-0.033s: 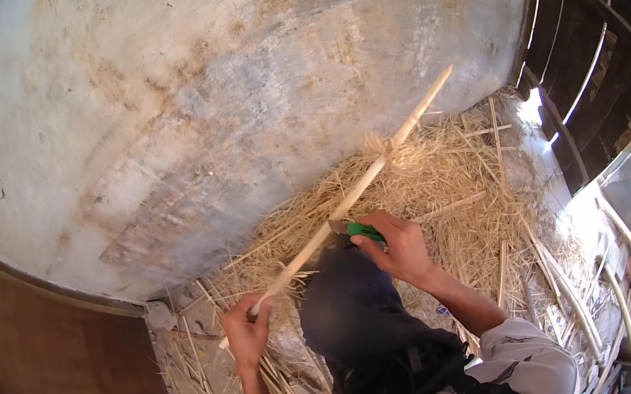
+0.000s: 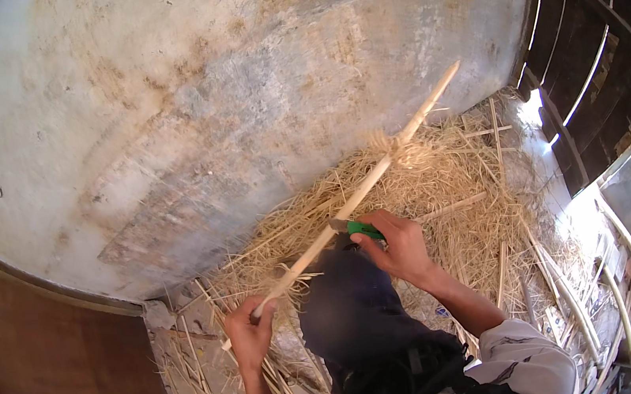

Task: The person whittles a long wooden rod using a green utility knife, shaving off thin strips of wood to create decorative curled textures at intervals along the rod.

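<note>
A long pale strip of wood or bamboo [image 2: 366, 186] slants from lower left to upper right across my dark-clothed knee. Near its lower end, my left hand [image 2: 249, 335] pinches it between thumb and fingers. My right hand [image 2: 404, 251] is closed round the green handle of a knife [image 2: 365, 229]. Its flat blade rests against the strip about midway along, beside the knee. Farther up, a tuft of thin curled shavings [image 2: 407, 153] clings to the strip. Beyond the tuft, the strip narrows to a point in front of the wall.
A heap of straw-coloured shavings [image 2: 462, 217] covers the floor ahead. A stained pale wall [image 2: 255, 101] rises behind it. At left stands a brown panel [image 2: 57, 350]. Loose thin strips [image 2: 203, 371] lie near my left arm, and longer poles [image 2: 625, 308] lean at right by dark slats [image 2: 580, 26].
The strip has shifted slightly up and to the right, its tip rising along the wall. My left hand has moved a little with it; the knife hand stays nearly in place.
</note>
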